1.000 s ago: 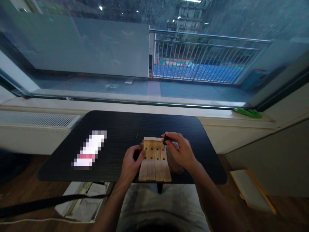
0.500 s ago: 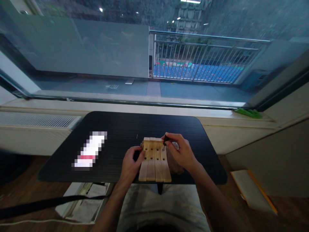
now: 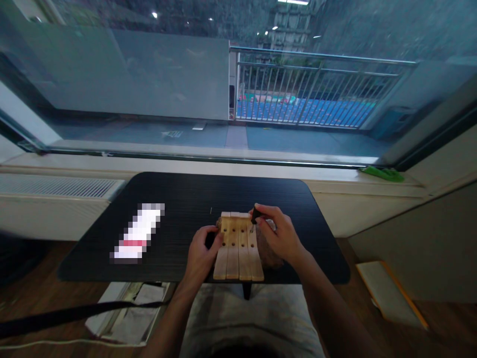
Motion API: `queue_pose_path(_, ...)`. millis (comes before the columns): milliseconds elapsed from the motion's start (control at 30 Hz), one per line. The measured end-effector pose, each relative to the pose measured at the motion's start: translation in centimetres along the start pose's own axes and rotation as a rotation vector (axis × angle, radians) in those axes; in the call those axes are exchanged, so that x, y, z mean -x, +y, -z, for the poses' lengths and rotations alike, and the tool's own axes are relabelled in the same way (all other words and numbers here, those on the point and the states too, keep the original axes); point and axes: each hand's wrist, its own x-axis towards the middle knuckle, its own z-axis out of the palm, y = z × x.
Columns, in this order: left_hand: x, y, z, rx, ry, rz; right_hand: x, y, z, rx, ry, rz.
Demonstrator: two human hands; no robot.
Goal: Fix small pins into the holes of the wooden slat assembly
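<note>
A piece made of pale wooden slats (image 3: 238, 261), set side by side with two rows of dark holes, lies at the table's near edge. It rests over a rough brown block (image 3: 269, 250) that shows on its right. My left hand (image 3: 203, 248) grips the slats' left edge, thumb near the holes and fingers partly hidden. Between the thumb and fingers of my right hand (image 3: 281, 231) is a small screwdriver (image 3: 255, 215) with a black handle. Its thin shaft points down at the upper hole of the rightmost slat.
The black table (image 3: 179, 194) has rounded corners. A blurred white sheet-like thing (image 3: 139, 231) lies on its left, and a tiny thin sliver (image 3: 210, 210) beyond the slats. On the window sill sits a green cloth (image 3: 382, 173). An open box (image 3: 126, 313) stands below left.
Both hands, the screwdriver and the slats hold nearly the same places. The whole view has shifted very slightly.
</note>
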Motion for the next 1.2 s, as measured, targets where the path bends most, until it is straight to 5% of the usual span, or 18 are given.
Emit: queue_pose_path(1200, 0.03, 0.28, 0.23, -0.007, -0.009, 0.003, -0.67, -0.45, -0.15, -0.017, 0.023, -0.002)
